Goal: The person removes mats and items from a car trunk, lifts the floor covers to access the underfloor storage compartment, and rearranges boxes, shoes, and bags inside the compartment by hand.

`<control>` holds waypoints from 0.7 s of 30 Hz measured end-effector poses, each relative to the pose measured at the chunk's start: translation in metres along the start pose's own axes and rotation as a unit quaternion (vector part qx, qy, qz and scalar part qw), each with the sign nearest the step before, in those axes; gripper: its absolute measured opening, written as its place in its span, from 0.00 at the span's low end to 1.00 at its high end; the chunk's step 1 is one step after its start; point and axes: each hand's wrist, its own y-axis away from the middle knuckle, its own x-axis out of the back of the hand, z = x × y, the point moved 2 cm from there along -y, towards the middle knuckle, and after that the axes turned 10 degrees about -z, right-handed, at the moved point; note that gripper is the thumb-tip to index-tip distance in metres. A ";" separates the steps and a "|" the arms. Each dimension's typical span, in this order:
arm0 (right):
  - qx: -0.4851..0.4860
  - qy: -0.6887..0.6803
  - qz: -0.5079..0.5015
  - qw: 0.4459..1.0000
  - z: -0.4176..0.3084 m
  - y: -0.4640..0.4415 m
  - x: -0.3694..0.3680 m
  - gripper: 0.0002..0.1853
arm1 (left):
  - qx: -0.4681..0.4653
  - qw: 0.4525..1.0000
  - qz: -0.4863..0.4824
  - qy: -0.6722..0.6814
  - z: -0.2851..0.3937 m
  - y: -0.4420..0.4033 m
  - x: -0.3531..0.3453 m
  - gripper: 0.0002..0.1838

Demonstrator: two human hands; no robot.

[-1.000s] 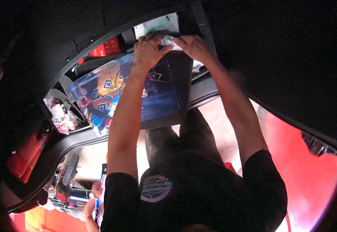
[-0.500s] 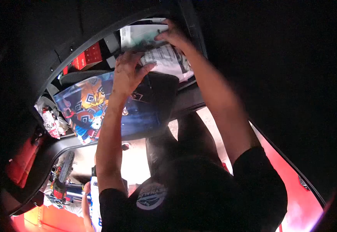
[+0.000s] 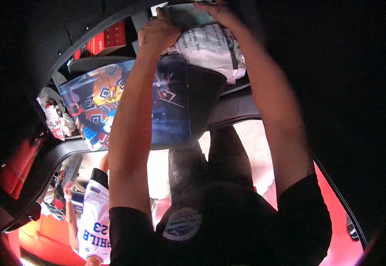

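Observation:
My left hand [image 3: 159, 34] reaches to the far side of the car's cargo space, its fingers apart, over the left edge of a pale flat package [image 3: 184, 15]. At that package's upper right is my right hand [image 3: 219, 12], fingers stretched out. A white printed bag [image 3: 210, 51] lies between my forearms, nearer to me than the pale package. Closer still, a dark panel with a colourful cartoon picture [image 3: 171, 111] lies tilted, partly under my left forearm.
A red box [image 3: 106, 41] sits at the back left. A red and white plastic bag [image 3: 56, 117] is in the left corner. The cargo sill [image 3: 233, 106] runs in front. Another person in a white jersey [image 3: 96, 221] is at the lower left.
Both hands have moved farther in. The white printed bag shows more fully, and the picture panel appears shifted. The other person's jersey is more in view.

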 end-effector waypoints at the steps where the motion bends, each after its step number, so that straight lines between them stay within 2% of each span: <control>1: -0.031 -0.069 0.008 0.997 -0.041 0.019 0.009 0.43 | 0.010 1.000 0.006 0.003 0.003 0.004 0.001 0.46; 4: -0.005 -0.026 0.059 0.998 -0.061 0.036 0.011 0.37 | -0.027 0.999 0.010 -0.045 0.001 0.015 0.005 0.40; 5: -0.022 0.065 0.090 0.994 -0.059 0.030 0.014 0.36 | -0.011 0.998 0.019 -0.057 0.002 0.020 0.005 0.40; 8: -0.067 0.055 0.072 0.994 -0.116 0.068 0.029 0.35 | -0.133 0.958 0.096 -0.237 0.013 0.045 0.006 0.28; 10: -0.051 0.045 0.066 0.996 -0.123 0.076 0.030 0.35 | -0.155 0.952 0.133 -0.230 0.016 0.054 0.011 0.30; 12: -0.043 0.030 0.055 0.997 -0.129 0.087 0.031 0.34 | -0.099 0.979 0.123 -0.126 0.025 0.060 0.027 0.31; 14: -0.046 0.006 0.037 0.998 -0.138 0.105 0.029 0.32 | 0.041 0.995 0.055 0.074 0.049 0.072 0.051 0.33; 17: -0.026 -0.084 -0.017 0.996 -0.150 0.121 0.031 0.28 | -0.024 0.986 0.133 0.100 0.027 0.061 0.033 0.34; 20: -0.018 0.039 0.037 0.998 -0.150 0.147 0.024 0.35 | -0.108 0.979 0.157 0.066 0.006 0.054 0.020 0.40; 21: 0.020 0.022 0.010 1.000 -0.148 0.148 0.027 0.34 | -0.086 0.985 0.103 0.108 0.012 0.060 0.028 0.39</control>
